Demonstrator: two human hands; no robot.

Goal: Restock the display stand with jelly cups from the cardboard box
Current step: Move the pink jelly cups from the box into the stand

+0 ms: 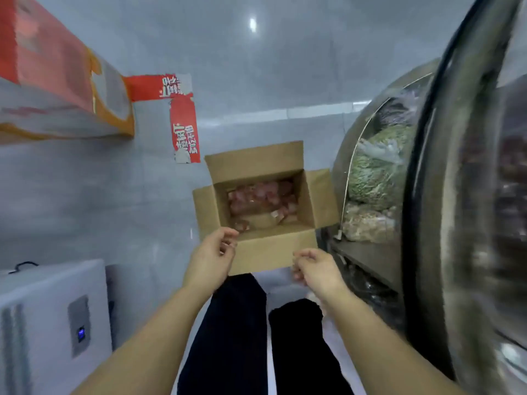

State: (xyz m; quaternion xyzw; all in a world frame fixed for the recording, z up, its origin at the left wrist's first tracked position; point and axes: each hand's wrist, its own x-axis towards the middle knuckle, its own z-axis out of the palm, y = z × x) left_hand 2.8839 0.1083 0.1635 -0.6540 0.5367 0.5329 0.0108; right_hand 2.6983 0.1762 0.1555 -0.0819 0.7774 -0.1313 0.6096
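At far left a white unit (54,315) is seen on the grey floor (137,195), with red tape (184,129) stuck to the floor further on. The left hand (212,256) is held with fingers loosely curled and nothing gripped, at the near left corner of the open box (265,246), in which pink jelly cups (261,199) are piled. The right hand (316,269) is likewise held loosely curled and empty near the box's front flap, and the curved stand (370,172), stocked with bagged goods, is seen just beside the box on the right.

The grey tiled floor (119,195) carries 1 open cardboard box (273,249). Red tape strips (185,129) lie stuck on the tiles beside it.
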